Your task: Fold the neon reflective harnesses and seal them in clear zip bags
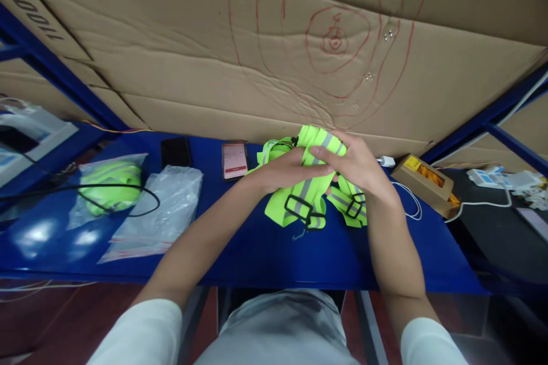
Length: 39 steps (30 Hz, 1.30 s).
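A neon yellow-green reflective harness with grey stripes is bunched between my two hands above the blue table. Black plastic buckles hang from its straps, facing me. My left hand is closed on the left side of the folded straps, its fingers partly hidden by the webbing. From the right, my right hand wraps the upper part, the thumb lying across the front of the strap. Some loose webbing lies behind my left wrist, and another buckled strap dangles under my right hand.
On the blue table, a bagged neon bundle, clear plastic bags, a black wallet-like item and a phone lie leftward. A cardboard box, a white charger and cable are rightward. A cardboard wall stands behind.
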Each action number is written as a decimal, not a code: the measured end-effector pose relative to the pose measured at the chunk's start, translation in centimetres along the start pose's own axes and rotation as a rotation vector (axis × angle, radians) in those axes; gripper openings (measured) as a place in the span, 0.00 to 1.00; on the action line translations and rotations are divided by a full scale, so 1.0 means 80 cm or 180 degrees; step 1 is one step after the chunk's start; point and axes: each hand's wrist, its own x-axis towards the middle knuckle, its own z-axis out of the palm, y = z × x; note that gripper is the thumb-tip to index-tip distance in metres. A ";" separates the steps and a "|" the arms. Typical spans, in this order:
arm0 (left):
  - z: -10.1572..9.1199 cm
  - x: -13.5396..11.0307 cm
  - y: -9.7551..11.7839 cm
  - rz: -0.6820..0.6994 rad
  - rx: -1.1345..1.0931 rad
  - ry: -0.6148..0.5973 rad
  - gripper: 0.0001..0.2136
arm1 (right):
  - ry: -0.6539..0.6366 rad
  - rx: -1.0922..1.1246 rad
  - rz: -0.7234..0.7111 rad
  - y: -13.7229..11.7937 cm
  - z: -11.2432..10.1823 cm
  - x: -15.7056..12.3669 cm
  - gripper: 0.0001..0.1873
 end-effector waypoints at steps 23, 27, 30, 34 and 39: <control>-0.004 0.023 -0.037 0.0692 0.1182 0.1047 0.06 | 0.2035 0.0927 -0.1244 0.048 -0.094 0.007 0.17; 0.024 0.017 -0.026 0.0623 0.0347 0.0959 0.16 | 0.2021 0.1131 -0.0872 0.040 -0.085 0.009 0.18; 0.033 0.020 -0.029 0.0798 0.0373 0.1616 0.25 | 0.1792 0.1619 -0.0705 0.034 -0.067 0.014 0.22; 0.022 0.031 -0.043 0.0719 -0.0366 0.1392 0.23 | 0.1541 0.2190 -0.0487 0.028 -0.045 0.019 0.24; 0.005 0.034 -0.047 0.0465 -0.1307 0.0640 0.18 | 0.1382 0.2517 -0.0247 0.029 -0.045 0.022 0.25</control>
